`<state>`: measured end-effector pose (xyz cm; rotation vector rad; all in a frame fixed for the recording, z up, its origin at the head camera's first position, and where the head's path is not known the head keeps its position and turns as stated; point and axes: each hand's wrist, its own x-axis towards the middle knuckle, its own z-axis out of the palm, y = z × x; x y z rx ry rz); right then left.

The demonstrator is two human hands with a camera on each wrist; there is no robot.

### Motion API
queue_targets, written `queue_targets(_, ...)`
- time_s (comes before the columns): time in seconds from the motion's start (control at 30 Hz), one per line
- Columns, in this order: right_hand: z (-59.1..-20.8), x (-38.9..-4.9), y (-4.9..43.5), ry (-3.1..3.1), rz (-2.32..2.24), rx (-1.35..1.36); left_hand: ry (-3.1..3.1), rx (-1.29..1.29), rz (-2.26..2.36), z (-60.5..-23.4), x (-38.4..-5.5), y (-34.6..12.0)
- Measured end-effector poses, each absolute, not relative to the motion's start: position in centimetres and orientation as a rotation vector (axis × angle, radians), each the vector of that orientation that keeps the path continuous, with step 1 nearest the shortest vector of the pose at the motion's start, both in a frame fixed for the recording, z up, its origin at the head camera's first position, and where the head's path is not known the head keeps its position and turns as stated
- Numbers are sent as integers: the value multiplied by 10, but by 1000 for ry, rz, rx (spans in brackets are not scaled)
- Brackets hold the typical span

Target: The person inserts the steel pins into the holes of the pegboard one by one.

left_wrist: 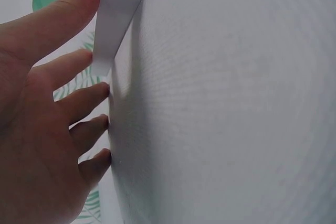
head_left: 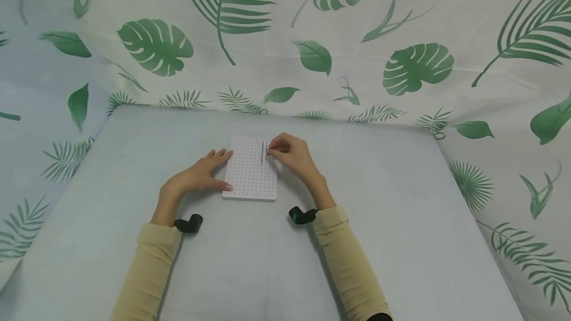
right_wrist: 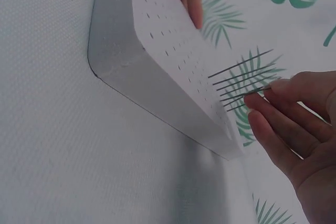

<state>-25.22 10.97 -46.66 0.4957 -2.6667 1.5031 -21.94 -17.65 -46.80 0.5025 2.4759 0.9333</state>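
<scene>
A white pegboard (head_left: 247, 175) with a grid of small holes lies flat on the table. At its far right part, several thin dark metal rods (right_wrist: 242, 62) stand upright in a row. My right hand (head_left: 295, 156) pinches one thin rod (right_wrist: 257, 92) between thumb and fingertips beside that row; whether its lower end sits in a hole I cannot tell. With fingers spread, my left hand (head_left: 198, 175) rests at the board's left side. Its thumb and index finger touch the board's edge, and the other fingertips rest on the table in the left wrist view.
The white table (head_left: 223, 266) extends around the board on all sides. A leaf-patterned curtain (head_left: 276, 53) hangs behind the table's far edge and along both sides. A small black camera (head_left: 189, 224) is on the left wrist, another black camera (head_left: 302, 215) on the right.
</scene>
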Motion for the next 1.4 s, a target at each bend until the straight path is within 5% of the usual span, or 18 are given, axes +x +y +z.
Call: queue_targets(1.4,-470,-246,129,-2770,1348,476,2476,524,928,-464,-216,-173)
